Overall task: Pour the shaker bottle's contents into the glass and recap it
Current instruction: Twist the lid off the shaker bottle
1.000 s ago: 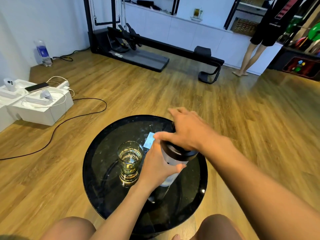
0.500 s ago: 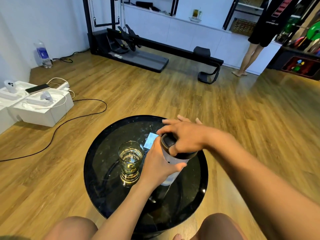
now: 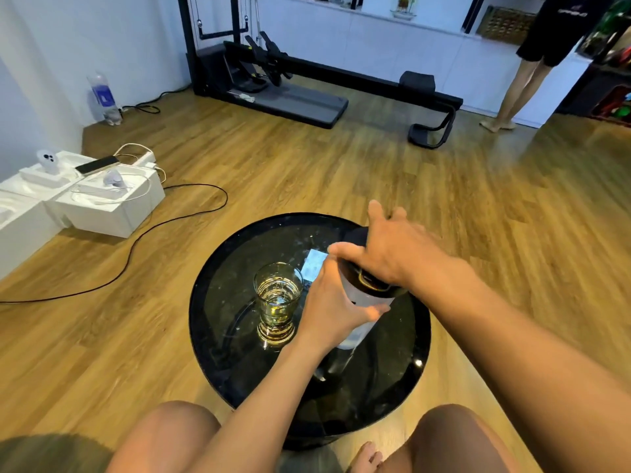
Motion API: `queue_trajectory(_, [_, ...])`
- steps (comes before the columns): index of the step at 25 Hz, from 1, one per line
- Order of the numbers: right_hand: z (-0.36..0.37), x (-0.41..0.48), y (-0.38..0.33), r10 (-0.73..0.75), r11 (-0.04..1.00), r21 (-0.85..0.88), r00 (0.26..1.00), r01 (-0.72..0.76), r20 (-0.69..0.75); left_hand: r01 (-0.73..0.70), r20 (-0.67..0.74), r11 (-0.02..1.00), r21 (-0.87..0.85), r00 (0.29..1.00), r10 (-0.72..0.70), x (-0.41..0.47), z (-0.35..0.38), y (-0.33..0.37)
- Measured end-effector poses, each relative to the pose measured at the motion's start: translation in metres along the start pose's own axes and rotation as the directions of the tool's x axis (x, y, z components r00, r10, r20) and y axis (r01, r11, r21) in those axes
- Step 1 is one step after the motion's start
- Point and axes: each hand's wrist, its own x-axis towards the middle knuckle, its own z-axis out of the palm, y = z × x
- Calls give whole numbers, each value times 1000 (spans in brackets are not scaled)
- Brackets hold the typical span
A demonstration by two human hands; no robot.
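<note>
Head view, one entry.

Shaker bottle (image 3: 358,322): pale translucent body, standing on the round black bench (image 3: 218,336), right of centre, long axis near upright with a slight lean. Base rests on the bench top.

Cap (image 3: 370,283): dark, on the bottle's mouth, directly beneath the right hand; whether it is fully seated cannot be told.

Left hand (image 3: 333,307): wrapped round the bottle's body from the left side, thumb across the near face, clamped on it and steadying it.

Right hand (image 3: 389,254): laid over the cap from above and the right, fingers curled round its rim, thumb pointing left, little finger lifted at the far side. Closed on the cap. This hand is the one on the cap; the coming turn, judged as tightening for the recap step, goes about the bottle's upright axis.

Glass (image 3: 278,297): clear footed tumbler, upright, just left of the left hand, holding liquid to roughly the middle. The pour appears done.

Obstruction: the glass stands close to the left knuckles; a sideways jolt while twisting could knock it.

Pale card (image 3: 314,266): flat on the bench, beyond the glass, partly behind the left hand.

Surroundings: wooden floor (image 3: 478,206); white boxes (image 3: 102,206) with a phone (image 3: 97,164) far left; black cable (image 3: 136,244) on the floor; exercise machine (image 3: 307,80) and a standing person (image 3: 532,63) at the far wall.
</note>
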Motion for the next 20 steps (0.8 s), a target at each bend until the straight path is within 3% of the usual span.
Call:
queue_trajectory(3, [-10, -1, 11, -219, 975, 59, 965, 213, 141, -19, -2, 1000, 17, 1000, 19, 2, 1, -3])
queue_trajectory(5, [-19, 0, 15, -177, 981, 101, 980, 168, 92, -31, -2, 999, 29, 1000, 31, 3, 1, -3])
queue_trajectory(7, [-17, 0, 14, -115, 993, 38, 993, 115, -10, -40, -11, 999, 10, 999, 41, 2, 1, -3])
queue_trajectory(8, [-17, -1, 15, -145, 989, 9, 989, 145, 14, -45, -8, 999, 6, 999, 45, 2, 1, -2])
queue_trajectory(12, [-44, -9, 21, -316, 944, 192, 901, 268, 298, -55, -13, 998, 3, 998, 55, 3, 1, -2])
queue_trajectory(13, [-47, -11, 23, -329, 936, 233, 891, 264, 313, -56, -8, 998, 3, 998, 56, 3, 1, -1])
queue_trajectory(15, [-39, -11, 22, -261, 931, 298, 954, 209, 147, -65, 0, 998, -2, 998, 65, 2, 0, 0])
queue_trajectory(18, [-20, -9, 14, 22, 999, 39, 999, -23, 32, -56, -3, 998, -16, 998, 56, 2, 1, 0])
queue_trajectory(20, [-20, -7, 12, -54, 998, 23, 998, 54, 32, -60, -7, 998, -19, 998, 60, 2, 1, -1])
